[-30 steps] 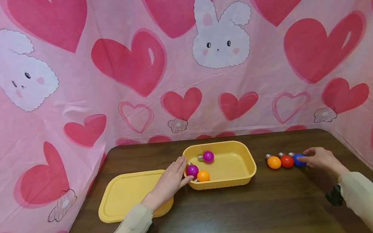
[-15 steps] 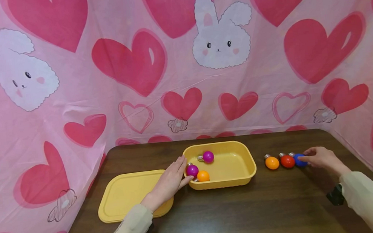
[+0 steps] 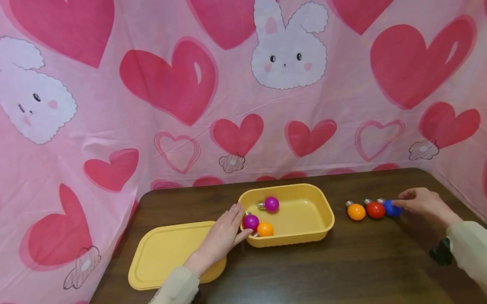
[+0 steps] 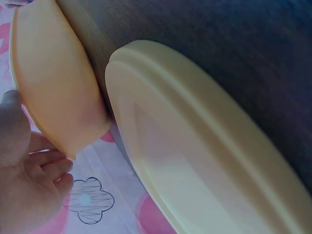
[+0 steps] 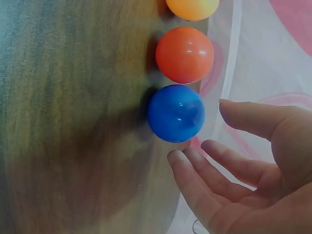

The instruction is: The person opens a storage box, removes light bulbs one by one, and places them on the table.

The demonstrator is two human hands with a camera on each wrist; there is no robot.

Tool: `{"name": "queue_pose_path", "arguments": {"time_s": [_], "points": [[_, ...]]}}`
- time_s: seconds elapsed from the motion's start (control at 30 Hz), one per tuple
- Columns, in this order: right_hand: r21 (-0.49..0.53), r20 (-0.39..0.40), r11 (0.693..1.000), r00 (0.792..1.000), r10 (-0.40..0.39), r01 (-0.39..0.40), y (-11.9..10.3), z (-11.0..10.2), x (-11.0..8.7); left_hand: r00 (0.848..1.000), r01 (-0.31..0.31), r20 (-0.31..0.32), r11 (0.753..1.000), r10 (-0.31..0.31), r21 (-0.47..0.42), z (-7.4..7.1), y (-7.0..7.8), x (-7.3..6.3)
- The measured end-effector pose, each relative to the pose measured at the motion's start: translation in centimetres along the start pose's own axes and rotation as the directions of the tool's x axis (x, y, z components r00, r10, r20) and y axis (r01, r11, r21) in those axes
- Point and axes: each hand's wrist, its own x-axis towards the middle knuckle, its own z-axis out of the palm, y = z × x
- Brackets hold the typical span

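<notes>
- Head: forward, down to the table's (image 3: 292, 280) far edge.
- Left wrist: close by the lid (image 4: 200, 146), seemingly tilted.
- Right wrist: close, facing that edge; head shares blue bulb (image 5: 175, 113).

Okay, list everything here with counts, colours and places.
table: 1, brown, in front
container: 1, yellow, on table
lid: 1, yellow, left of container
purple bulbs: 2, purple, in container
orange bulbs: 2, orange, one in container, one outside
red bulb: 1, red, right of container
blue bulb: 1, blue, right of red
backdrop: 1, pink with hearts, behind table
wrist devices: 2, black, at wrists
sleeves: 2, cream, on arms
left hand: 1, at container's left rim
right hand: 1, beside blue bulb
</notes>
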Motion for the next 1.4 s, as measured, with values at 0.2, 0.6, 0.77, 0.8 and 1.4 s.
{"name": "queue_pose_path", "arguments": {"time_s": [0.2,0.6,0.77,0.8,1.4], "points": [[-0.006,-0.009,1.0,1.0,-0.03,0.03,-0.8,-0.4,-0.4,1.0,0.006,0.014,1.0,-0.006,-0.003,0.1,-0.1,0.0],[-0.115,-0.092,0.981,0.981,-0.169,0.158,-5.0,-0.5,0.2,1.0,-0.01,-0.001,1.0,0.01,-0.002,-0.1,0.0,0.1],[-0.115,-0.103,0.971,0.97,-0.219,0.207,-7.2,-0.2,0.4,1.0,0.004,0.011,1.0,-0.004,-0.005,-0.1,0.0,0.1],[-0.119,-0.102,0.969,0.968,-0.227,0.215,-7.6,-0.1,0.5,1.0,0.008,0.012,1.0,-0.008,-0.011,-0.1,0.0,0.1],[-0.097,-0.033,0.912,0.915,-0.402,0.398,-15.3,3.5,1.5,1.0,-0.005,0.003,1.0,0.005,-0.002,0.0,0.0,0.1]]}}
